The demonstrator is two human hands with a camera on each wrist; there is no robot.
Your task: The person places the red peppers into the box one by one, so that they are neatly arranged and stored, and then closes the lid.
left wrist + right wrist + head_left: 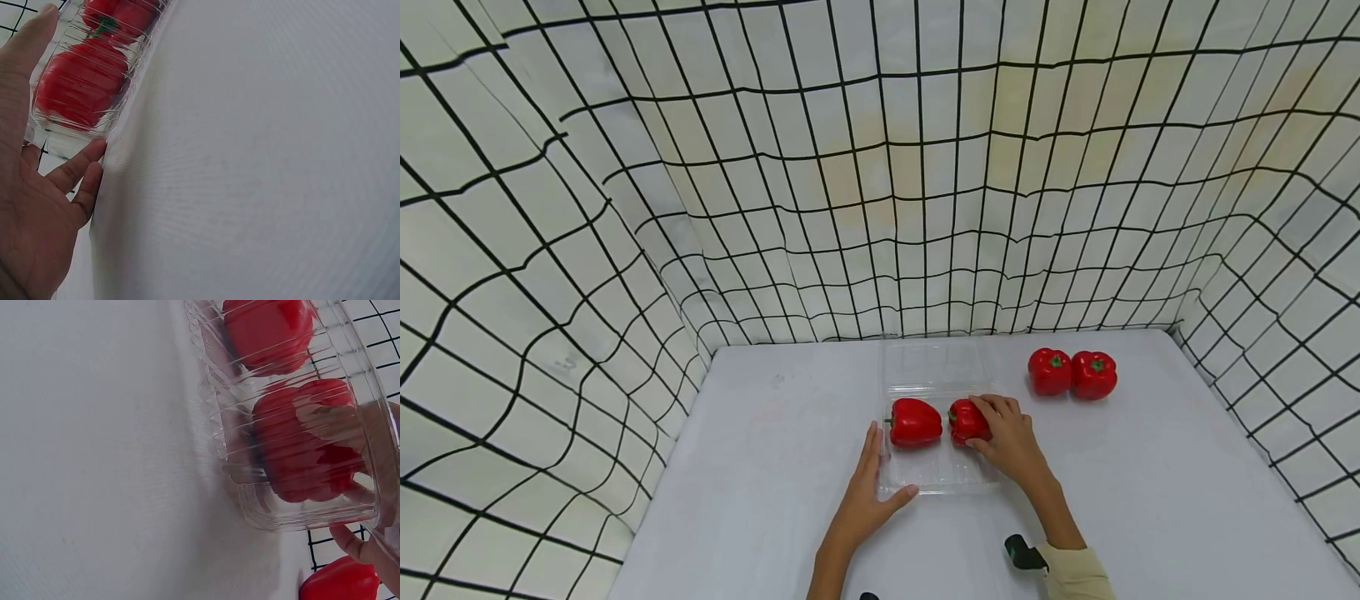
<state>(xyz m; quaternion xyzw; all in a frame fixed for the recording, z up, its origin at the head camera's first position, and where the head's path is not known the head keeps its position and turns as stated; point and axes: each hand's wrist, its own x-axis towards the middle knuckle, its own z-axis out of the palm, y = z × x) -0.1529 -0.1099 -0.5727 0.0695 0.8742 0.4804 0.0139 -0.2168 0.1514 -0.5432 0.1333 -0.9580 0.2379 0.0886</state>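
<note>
In the head view's lower middle, the right hand [1013, 442] grips a red pepper [966, 423] in the clear box [943, 477]. The left hand [863, 504], fingers straight, lies by the box's left edge — a hard push could make it slide.

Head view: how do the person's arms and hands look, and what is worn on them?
Both the left hand and the right hand are bare, with no gloves showing. The left forearm has no sleeve as far as it shows. The right arm wears a pale beige sleeve, and a dark, rounded piece juts out beside it.
</note>
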